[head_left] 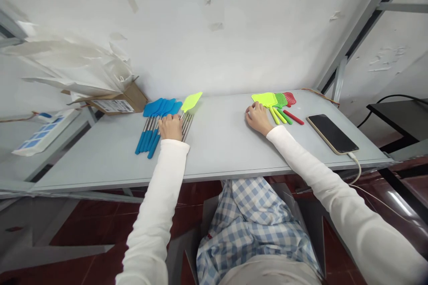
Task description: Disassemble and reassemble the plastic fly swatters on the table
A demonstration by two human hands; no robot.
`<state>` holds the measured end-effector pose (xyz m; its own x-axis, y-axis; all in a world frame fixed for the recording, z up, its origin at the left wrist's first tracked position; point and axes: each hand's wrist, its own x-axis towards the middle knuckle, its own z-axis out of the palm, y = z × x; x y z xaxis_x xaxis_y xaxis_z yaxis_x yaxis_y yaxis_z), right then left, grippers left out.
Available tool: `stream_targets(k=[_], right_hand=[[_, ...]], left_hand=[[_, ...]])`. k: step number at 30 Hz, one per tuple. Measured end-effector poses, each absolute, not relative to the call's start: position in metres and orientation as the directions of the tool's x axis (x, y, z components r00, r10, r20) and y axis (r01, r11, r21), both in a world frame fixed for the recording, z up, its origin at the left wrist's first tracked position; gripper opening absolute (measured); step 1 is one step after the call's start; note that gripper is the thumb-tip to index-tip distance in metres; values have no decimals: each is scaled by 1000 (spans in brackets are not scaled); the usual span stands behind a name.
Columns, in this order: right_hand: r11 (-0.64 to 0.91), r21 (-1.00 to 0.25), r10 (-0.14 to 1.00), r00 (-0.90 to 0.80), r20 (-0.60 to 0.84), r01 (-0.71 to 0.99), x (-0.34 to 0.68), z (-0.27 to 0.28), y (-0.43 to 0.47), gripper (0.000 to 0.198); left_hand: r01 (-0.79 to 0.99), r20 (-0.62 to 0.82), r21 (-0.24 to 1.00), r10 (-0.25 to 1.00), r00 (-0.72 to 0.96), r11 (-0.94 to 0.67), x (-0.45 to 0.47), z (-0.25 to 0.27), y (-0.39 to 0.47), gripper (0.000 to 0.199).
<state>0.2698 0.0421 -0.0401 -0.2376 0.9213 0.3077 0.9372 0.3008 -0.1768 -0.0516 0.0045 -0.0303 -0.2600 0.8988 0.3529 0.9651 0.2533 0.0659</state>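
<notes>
Label (113, 106) on cardboard box (136, 97); print too small; nothing legible

Blue handles (145, 140), red handle (294, 117).

Four short handles on the right, counting one red handle (296, 117), one green handle (288, 118) and two lime handles (277, 116), over left one yellow-green head (191, 102), several overlapping blue heads (162, 107), exact count unclear, one phone (332, 133), one cardboard box (133, 96)
</notes>
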Motion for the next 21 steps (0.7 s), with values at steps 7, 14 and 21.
stream_targets(k=[7,14,21], right_hand=[[485,-487,874,-391,287,727,262,-37,35,36],[376,-897,870,-422,254,234,250,-34,23,53],[106,-983,951,-273,144,-148,249,-37,41,63]], left_hand=[[910,405,415,900,-163,-22,-8,-1,-12,29],[641,283,717,955,92,-274,57,23,-9,17],[199,-38,980,985,169,3,100,-5,12,21]])
